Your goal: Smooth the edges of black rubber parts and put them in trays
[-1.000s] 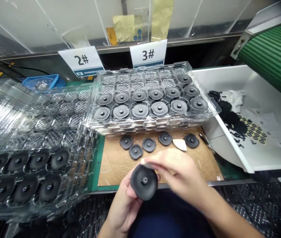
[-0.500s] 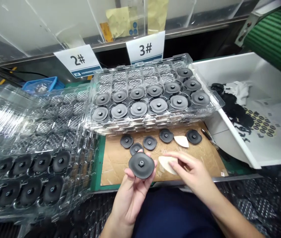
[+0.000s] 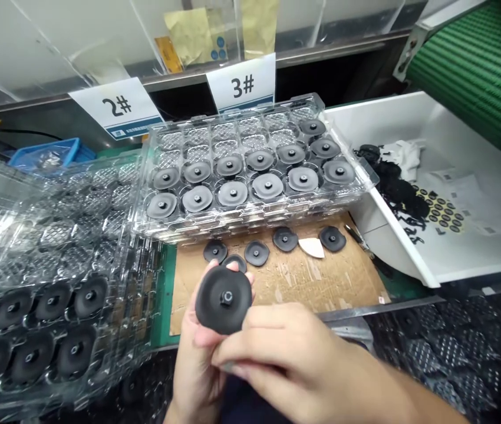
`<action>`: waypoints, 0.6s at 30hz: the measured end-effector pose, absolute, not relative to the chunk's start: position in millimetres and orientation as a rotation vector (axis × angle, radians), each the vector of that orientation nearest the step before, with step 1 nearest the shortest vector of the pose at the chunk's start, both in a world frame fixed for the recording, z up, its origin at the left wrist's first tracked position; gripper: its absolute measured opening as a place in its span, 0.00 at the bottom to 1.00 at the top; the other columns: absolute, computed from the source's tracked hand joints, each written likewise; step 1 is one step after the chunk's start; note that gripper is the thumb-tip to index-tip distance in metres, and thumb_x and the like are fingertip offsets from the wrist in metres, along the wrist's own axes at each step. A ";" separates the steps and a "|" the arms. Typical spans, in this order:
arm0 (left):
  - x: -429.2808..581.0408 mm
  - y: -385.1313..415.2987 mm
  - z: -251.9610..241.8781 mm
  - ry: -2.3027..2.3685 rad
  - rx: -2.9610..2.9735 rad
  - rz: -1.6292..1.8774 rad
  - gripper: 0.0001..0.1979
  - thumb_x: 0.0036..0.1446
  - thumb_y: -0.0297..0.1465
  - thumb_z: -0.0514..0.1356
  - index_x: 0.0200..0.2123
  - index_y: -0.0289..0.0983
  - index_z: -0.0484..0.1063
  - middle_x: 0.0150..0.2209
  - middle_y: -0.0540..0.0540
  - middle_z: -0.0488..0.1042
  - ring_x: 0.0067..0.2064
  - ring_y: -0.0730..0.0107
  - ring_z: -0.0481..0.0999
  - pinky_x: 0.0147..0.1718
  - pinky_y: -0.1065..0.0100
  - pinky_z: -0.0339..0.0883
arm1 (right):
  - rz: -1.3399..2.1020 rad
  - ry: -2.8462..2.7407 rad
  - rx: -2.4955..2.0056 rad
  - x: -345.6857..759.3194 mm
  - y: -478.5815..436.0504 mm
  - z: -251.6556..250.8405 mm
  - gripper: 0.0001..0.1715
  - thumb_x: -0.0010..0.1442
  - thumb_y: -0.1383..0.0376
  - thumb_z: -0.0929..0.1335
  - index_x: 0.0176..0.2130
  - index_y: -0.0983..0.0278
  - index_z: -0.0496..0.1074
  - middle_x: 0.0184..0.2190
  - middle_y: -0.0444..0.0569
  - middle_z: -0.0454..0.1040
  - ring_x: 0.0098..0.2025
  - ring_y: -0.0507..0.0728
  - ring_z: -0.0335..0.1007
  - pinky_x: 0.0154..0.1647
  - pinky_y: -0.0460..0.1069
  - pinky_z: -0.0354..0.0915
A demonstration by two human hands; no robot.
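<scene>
We see the left hand (image 3: 195,359) cupped around a black rubber disc (image 3: 223,299), gripping it by the rim with the centre stud (image 3: 226,298) facing us. The disc has come up nearer the camera than a moment ago. The right hand (image 3: 290,359) has moved in front of the disc, its fingers (image 3: 250,347) at the lower edge. The pale wedge it showed earlier is now hidden, so we can't tell what it holds. At 12 o'clock are loose discs (image 3: 257,253) and another pale wedge (image 3: 311,248) on cardboard (image 3: 303,282), then a clear tray (image 3: 250,227). Stacked trays (image 3: 47,235) sit at 9 o'clock, a white bin (image 3: 398,238) at 2 o'clock.
</scene>
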State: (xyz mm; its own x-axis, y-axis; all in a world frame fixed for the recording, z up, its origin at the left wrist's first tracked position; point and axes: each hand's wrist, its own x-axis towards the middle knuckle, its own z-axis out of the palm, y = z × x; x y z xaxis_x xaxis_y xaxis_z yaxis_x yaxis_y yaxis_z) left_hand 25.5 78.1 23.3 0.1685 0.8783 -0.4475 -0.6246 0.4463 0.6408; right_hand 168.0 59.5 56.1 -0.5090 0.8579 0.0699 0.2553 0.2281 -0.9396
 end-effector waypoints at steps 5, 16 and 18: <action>31.0 79.0 19.1 0.803 0.441 1.076 0.30 0.40 0.38 0.66 0.50 0.43 0.67 0.47 0.45 0.74 0.48 0.61 0.73 0.46 0.68 0.67 | 1.138 -1.443 -1.316 182.6 51.4 47.3 0.10 0.60 0.70 0.64 0.39 0.60 0.72 0.33 0.42 0.72 0.34 0.48 0.67 0.33 0.41 0.62; 21.7 67.7 3.3 0.855 0.378 0.923 0.29 0.46 0.31 0.64 0.53 0.44 0.63 0.48 0.44 0.73 0.48 0.60 0.72 0.48 0.63 0.65 | 1.064 -1.873 -1.225 160.4 75.6 65.3 0.11 0.60 0.73 0.62 0.40 0.65 0.71 0.37 0.44 0.73 0.40 0.49 0.67 0.42 0.42 0.61; 22.6 66.6 3.3 0.858 0.354 0.897 0.26 0.45 0.32 0.65 0.50 0.42 0.67 0.43 0.45 0.75 0.48 0.59 0.72 0.49 0.63 0.64 | 0.893 -1.790 -1.236 156.3 77.9 61.7 0.12 0.61 0.71 0.61 0.43 0.67 0.70 0.36 0.47 0.72 0.38 0.50 0.67 0.42 0.44 0.62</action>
